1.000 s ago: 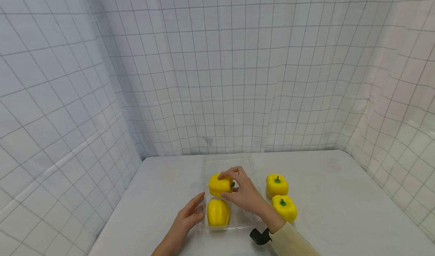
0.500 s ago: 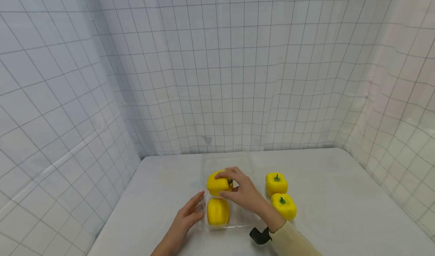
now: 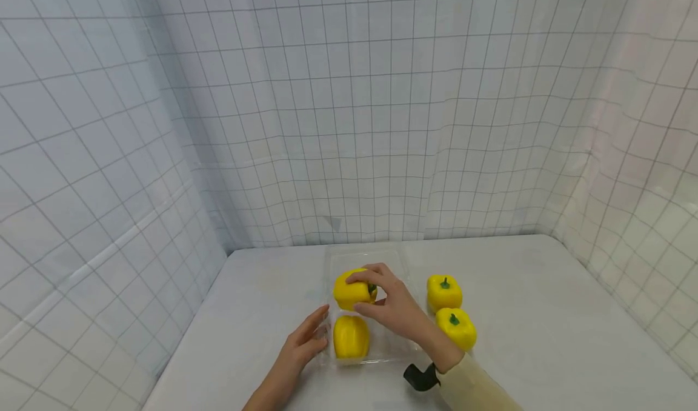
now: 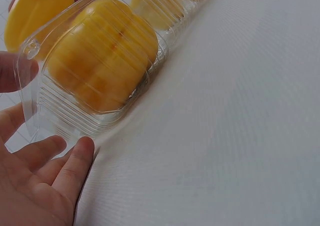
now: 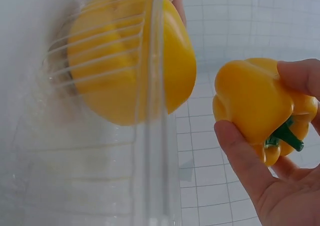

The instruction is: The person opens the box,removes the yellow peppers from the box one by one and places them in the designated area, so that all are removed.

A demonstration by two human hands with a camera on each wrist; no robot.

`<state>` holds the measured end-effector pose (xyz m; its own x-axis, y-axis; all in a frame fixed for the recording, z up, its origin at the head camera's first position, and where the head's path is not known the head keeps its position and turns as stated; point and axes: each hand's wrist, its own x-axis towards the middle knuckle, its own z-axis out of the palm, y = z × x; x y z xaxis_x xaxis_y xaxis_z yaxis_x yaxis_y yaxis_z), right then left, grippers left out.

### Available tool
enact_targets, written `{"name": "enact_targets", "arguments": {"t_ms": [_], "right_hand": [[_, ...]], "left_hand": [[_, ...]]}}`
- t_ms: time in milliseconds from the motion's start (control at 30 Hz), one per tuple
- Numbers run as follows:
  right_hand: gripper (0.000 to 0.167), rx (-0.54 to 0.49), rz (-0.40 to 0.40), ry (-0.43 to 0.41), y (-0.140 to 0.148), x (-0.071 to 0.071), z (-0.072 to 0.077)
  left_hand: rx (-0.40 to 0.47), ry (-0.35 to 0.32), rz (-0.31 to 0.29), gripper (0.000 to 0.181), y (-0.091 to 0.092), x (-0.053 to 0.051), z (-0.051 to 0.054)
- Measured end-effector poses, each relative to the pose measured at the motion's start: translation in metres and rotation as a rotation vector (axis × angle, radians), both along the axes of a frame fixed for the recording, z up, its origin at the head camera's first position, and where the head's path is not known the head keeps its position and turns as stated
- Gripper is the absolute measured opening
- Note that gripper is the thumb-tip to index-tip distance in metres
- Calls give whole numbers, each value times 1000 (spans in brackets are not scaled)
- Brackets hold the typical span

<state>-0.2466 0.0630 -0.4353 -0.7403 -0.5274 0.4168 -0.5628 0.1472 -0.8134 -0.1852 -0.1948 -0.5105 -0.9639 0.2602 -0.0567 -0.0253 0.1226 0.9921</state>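
My right hand (image 3: 400, 311) grips a yellow bell pepper (image 3: 346, 293) on its side over the clear plastic container (image 3: 389, 350). In the right wrist view the held pepper (image 5: 252, 98) has its green stem toward the palm, beside the container wall (image 5: 157, 176). Another yellow pepper (image 3: 351, 338) lies inside the container, at its near left. At the container's left side is my left hand (image 3: 294, 356), its fingers spread; in the left wrist view the hand (image 4: 45, 186) is beside the ribbed wall, with nothing gripped.
Two yellow peppers, one behind (image 3: 444, 294) and one nearer (image 3: 457, 329), sit on the white table (image 3: 534, 338) right of the container. A black object (image 3: 420, 377) is by the right wrist. Gridded white curtains (image 3: 371, 126) stand behind and at both sides.
The pepper in my right hand has risen slightly and moved a little away from the pepper in the container. My left hand has stayed at the container's left side.
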Motion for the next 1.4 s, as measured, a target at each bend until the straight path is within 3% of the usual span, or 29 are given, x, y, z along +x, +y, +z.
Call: {"name": "enact_targets", "arguments": {"t_ms": [267,500,733,1000,1400], "right_hand": [[44,-46,3,5,7,1,9],[51,-41,-50,41,12,3,21],[51,-23,-138,102,18,6,30],[53,32,-136,160,28,10,36],[70,65,-208,221,47,15,41]], "left_hand": [[-40,3,21,62,2,-1,4],[-31,31,53,62,2,-4,6],[-29,34,46,62,1,-3,3],[-23,27,41,62,1,-2,1],[3,5,37,63,2,1,-2]]}}
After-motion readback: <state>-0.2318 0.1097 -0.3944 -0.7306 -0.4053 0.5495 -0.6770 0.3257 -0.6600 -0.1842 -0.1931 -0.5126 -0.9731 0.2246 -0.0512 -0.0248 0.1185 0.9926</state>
